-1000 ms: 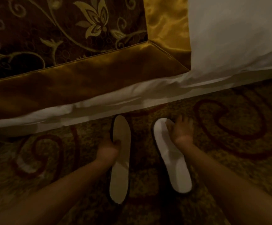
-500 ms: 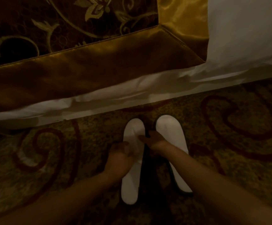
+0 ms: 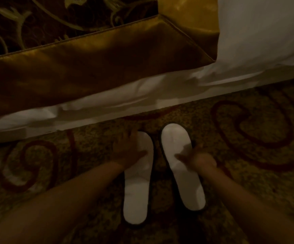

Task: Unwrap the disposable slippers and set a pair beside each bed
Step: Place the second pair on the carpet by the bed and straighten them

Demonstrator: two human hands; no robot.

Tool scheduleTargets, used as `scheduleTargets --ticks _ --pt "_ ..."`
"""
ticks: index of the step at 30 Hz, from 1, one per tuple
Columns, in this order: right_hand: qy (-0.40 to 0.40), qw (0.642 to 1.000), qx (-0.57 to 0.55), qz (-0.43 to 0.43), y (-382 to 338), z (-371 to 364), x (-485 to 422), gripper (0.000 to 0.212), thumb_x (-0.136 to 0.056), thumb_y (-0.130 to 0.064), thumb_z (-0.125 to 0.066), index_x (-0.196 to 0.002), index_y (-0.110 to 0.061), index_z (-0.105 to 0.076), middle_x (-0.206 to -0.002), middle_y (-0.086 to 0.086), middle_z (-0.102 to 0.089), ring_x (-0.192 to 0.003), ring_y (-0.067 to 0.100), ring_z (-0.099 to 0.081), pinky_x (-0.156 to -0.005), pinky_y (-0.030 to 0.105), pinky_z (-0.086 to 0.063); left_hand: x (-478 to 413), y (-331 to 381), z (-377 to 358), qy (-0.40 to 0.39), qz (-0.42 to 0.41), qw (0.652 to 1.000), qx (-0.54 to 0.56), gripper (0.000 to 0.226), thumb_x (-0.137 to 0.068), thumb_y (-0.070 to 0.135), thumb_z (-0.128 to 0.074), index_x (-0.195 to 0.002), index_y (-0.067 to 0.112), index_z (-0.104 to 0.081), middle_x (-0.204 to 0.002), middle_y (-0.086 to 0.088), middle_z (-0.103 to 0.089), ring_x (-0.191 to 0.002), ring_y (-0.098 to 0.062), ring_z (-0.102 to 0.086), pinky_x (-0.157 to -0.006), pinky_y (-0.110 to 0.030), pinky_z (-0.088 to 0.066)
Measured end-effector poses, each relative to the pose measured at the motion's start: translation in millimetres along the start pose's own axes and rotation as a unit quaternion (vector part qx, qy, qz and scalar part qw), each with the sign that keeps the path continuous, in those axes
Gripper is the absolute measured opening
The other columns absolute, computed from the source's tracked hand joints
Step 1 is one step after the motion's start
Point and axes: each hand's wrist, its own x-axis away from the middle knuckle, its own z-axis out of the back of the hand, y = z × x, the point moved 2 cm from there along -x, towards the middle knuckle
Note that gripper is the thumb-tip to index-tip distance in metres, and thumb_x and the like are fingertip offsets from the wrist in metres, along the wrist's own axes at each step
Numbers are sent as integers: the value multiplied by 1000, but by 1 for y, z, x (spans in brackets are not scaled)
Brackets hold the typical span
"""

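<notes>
Slipper pair (image 3: 137, 191) on the carpet (image 3: 258, 176), bed (image 3: 258, 32) at twelve o'clock.
Your left hand (image 3: 127, 150) and right hand (image 3: 198, 158) rest on them, fingers spread, grips unclenched.

The left hand (image 3: 127, 152) covers the toe of the left slipper (image 3: 137, 191); the right hand (image 3: 199, 158) is blurred.

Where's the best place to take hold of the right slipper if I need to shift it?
Probably the heel end of the right slipper, pinched across its thin edges from the near side: the heel points toward you and lies uncovered, while the toe faces the bed.
</notes>
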Motion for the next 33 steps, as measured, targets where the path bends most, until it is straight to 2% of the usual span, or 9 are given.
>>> scheduleTargets --ticks 2,5,11,16,19,21,25,29,33 --pt "36 999 8 -33 1 -3 2 109 -70 -67 -60 -144 -9 -5 -147 18 -29 -129 37 -38 -101 45 -37 -13 5 0 -57 -85 995 7 102 -77 49 -66 -149 26 3 -159 -9 -6 -145 -30 -9 -118 -45 -14" --pt "27 998 -43 -25 3 -1 -1 104 -71 -59 -66 -144 -9 -11 -146 19 -30 -129 38 -38 -103 46 -39 -26 5 -4 -87 -102 990 -47 109 -73 49 -71 -149 27 5 -159 -10 0 -146 -30 -2 -118 -48 -8" --pt "29 983 -158 89 11 10 1 55 -89 -36 -56 -133 -9 -40 -125 16 -53 -109 33 -55 -79 36 -47 -42 -4 -3 -118 -73 990 -34 108 -67 48 -76 -149 19 -11 -158 -13 -7 -144 -32 -12 -115 -43 -18" --pt "37 959 -267 87 10 18 8 34 -92 -26 -54 -117 -3 -55 -94 11 -57 -89 28 -56 -72 34 -46 -44 -8 15 -62 -21 991 120 59 -75 33 -75 -125 12 -53 -139 -10 -44 -126 -25 -42 -91 -25 -32" --pt "54 949 -288 120 4 24 16 31 -94 -16 -50 -120 1 -55 -111 20 -60 -105 35 -56 -89 38 -45 -42 -14 28 -102 19 972 211 23 -81 27 -69 -102 17 -64 -118 -4 -54 -115 -23 -51 -78 -23 -40" --pt "49 934 -319 154 -2 29 21 33 -94 -11 -48 -126 -2 -51 -122 20 -57 -111 33 -54 -91 31 -42 -37 -16 32 -116 13 962 246 7 -85 22 -65 -91 24 -63 -107 -1 -56 -119 -27 -51 -76 -20 -43" --pt "12 932 -292 216 -16 34 29 35 -93 -14 -51 -128 -12 -53 -123 14 -57 -107 27 -57 -79 25 -44 -18 -15 37 -97 -25 955 278 65 -80 53 -60 -137 28 -43 -139 5 -46 -128 -17 -42 -94 -21 -34" --pt "-12 925 -294 243 -23 39 34 36 -92 -16 -53 -128 -14 -54 -125 11 -57 -103 20 -57 -74 20 -46 -8 -15 48 -64 35 952 299 57 -80 61 -54 -126 26 -56 -124 -2 -59 -104 -14 -53 -78 -19 -36" --pt "178 948 -130 228 -18 50 44 33 -93 -27 -50 -116 -5 -58 -115 17 -61 -108 32 -55 -89 35 -47 6 -16 56 39 79 947 308 45 -86 56 -50 -109 20 -65 -93 2 -55 -88 -19 -54 -76 -25 -36"
